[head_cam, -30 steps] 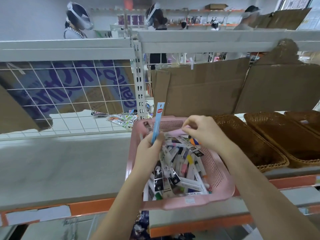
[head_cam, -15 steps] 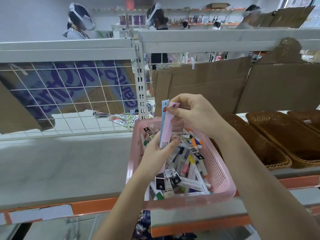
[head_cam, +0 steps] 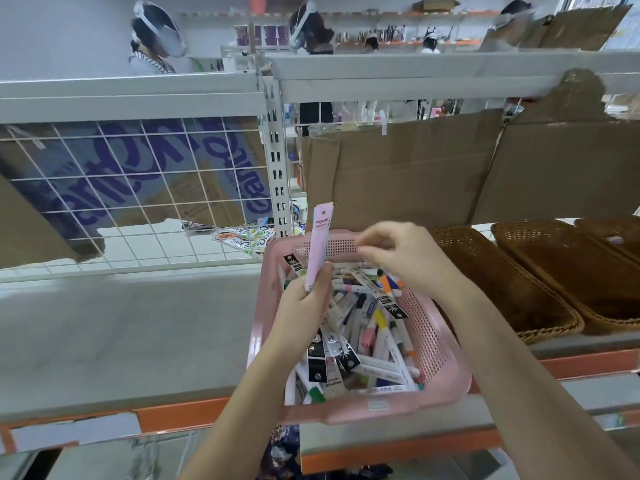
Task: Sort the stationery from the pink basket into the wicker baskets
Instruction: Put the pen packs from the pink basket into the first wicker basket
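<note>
Left hand pinches slim pink packets upright above the pink basket of pens. Right hand, fingers loosely curled and holding nothing, hovers just beside them over the basket's far rim. Wicker baskets lie right of that hand.
</note>
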{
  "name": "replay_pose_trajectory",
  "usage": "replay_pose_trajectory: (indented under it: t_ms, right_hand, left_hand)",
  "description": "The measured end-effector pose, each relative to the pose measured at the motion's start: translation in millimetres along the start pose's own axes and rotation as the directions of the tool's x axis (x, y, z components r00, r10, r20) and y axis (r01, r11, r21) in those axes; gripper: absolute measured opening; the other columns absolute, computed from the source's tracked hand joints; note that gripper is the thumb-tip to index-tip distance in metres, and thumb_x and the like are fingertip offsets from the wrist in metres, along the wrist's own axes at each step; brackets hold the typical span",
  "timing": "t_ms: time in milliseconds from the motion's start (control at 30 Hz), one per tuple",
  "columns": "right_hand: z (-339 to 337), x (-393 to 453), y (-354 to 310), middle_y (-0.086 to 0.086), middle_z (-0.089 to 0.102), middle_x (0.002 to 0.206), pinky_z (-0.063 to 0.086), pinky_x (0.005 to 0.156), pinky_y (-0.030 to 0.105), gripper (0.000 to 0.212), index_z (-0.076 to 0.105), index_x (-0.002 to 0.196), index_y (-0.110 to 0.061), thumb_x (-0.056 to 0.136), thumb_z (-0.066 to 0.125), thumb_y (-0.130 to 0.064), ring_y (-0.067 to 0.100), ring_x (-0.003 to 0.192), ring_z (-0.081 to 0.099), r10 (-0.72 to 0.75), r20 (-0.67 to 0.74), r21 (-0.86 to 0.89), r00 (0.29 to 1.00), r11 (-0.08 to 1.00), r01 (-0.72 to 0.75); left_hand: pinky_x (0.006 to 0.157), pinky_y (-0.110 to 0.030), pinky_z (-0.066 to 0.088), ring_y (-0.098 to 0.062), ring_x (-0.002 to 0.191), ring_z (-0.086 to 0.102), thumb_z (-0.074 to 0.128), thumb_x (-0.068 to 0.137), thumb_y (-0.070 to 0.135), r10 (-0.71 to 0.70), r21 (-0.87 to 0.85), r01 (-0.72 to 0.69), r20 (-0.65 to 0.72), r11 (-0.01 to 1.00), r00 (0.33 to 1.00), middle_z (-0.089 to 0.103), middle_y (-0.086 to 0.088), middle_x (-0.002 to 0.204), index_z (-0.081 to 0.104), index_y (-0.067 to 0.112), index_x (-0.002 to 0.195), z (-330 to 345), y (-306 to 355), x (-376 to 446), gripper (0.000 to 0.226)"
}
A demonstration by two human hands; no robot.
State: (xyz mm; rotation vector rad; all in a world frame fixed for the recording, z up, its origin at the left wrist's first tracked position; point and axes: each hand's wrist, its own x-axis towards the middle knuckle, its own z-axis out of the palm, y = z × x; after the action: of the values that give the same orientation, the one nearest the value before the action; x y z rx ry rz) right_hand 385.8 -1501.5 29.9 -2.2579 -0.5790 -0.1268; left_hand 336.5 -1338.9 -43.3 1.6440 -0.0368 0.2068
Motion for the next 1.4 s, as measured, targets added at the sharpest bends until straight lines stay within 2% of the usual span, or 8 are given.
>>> replay_pose_trajectory:
  t_ms: [167,400,733,867,967,1133,1267,1400]
  right_hand:
    - [33.6,-14.9,49.9,0.008,0.061,0.112,0.051,0.084,0.032,0.028,0.062,0.112,-0.009,0.089,0.062,-0.024,0.02,0.095,0.06,0.318,0.179,-0.493,0.931,0.848,-0.195]
    - [48.5,-19.8,54.7,0.011,0.056,0.114,0.047,0.077,0.032,0.031,0.057,0.118,-0.008,0.091,0.043,0.002,0.03,0.098,0.06,0.266,0.057,-0.635,0.962,0.753,-0.171]
    - [-7.9,-17.5,13.7,0.004,0.068,0.103,0.048,0.085,0.031,0.023,0.07,0.108,-0.012,0.095,0.053,-0.022,0.018,0.095,0.061,0.072,0.065,-0.505,0.995,0.862,-0.029]
    - [-30.9,-18.5,-13.3,-0.003,0.066,0.103,0.044,0.079,0.021,0.02,0.069,0.108,-0.016,0.093,0.057,-0.02,0.011,0.09,0.058,-0.021,0.201,-0.525,0.979,0.842,0.125]
    - [-39.2,-16.4,-32.0,-0.008,0.059,0.088,0.038,0.065,0.011,0.016,0.07,0.102,-0.016,0.092,0.059,-0.021,0.001,0.072,0.05,-0.069,0.277,-0.515,0.958,0.831,0.209]
    - [-38.6,-6.6,-55.1,-0.009,0.063,0.078,0.049,0.063,0.019,0.01,0.069,0.091,-0.016,0.09,0.063,-0.024,0.009,0.07,0.064,-0.19,0.292,-0.356,0.937,0.888,0.291]
    - [-30.0,-3.5,-59.8,-0.011,0.068,0.077,0.046,0.058,0.006,0.011,0.065,0.082,-0.027,0.089,0.064,-0.018,0.001,0.065,0.067,-0.21,0.296,-0.112,0.932,0.961,0.252]
    - [-19.1,-2.2,-59.5,0.001,0.071,0.079,0.05,0.063,0.018,0.012,0.07,0.086,-0.01,0.088,0.066,-0.022,0.009,0.067,0.066,-0.223,0.223,-0.112,0.949,0.961,0.252]
  left_hand:
    - [0.045,-0.023,0.016,-0.01,0.045,0.019,0.044,0.096,0.048,-0.002,0.019,0.003,-0.03,1.0,1.0,0.025,0.009,0.049,0.035,0.03,0.051,-0.1,2.9,-2.0,0.05]
    - [0.041,-0.017,0.019,-0.008,0.042,0.02,0.042,0.096,0.047,-0.009,0.027,0.01,-0.037,1.0,0.999,0.026,0.01,0.047,0.035,0.029,0.05,-0.3,6.0,-3.2,0.05]
    - [0.041,-0.013,0.022,-0.004,0.042,0.024,0.047,0.095,0.045,0.061,0.131,-0.052,-0.065,0.99,0.996,0.029,0.013,0.046,0.032,0.027,0.058,-3.8,-3.0,-1.0,0.043]
    - [0.048,-0.01,0.029,-0.005,0.049,0.03,0.055,0.088,0.05,0.121,0.165,-0.11,-0.059,0.98,0.991,0.034,0.014,0.051,0.038,0.023,0.065,-2.9,-1.3,-3.3,0.039]
    - [0.045,-0.009,0.028,-0.006,0.048,0.03,0.06,0.079,0.056,0.154,0.163,-0.152,-0.004,0.975,0.988,0.037,0.013,0.053,0.043,0.028,0.069,-1.9,1.1,-5.4,0.035]
    - [0.05,-0.016,0.031,-0.004,0.047,0.033,0.068,0.079,0.054,0.168,0.256,-0.189,0.1,0.948,0.981,0.039,0.016,0.048,0.056,0.043,0.068,0.9,2.4,-7.1,0.019]
    - [0.05,-0.01,0.038,0.003,0.044,0.046,0.068,0.083,0.042,0.185,0.124,-0.195,0.093,0.973,0.978,0.053,0.018,0.051,0.063,0.041,0.066,1.5,6.2,-8.1,0.018]
    - [0.047,-0.002,0.032,0.007,0.043,0.043,0.056,0.087,0.05,0.141,0.112,-0.148,0.065,0.983,0.988,0.05,0.023,0.048,0.061,0.04,0.062,0.2,8.3,-10.5,0.028]
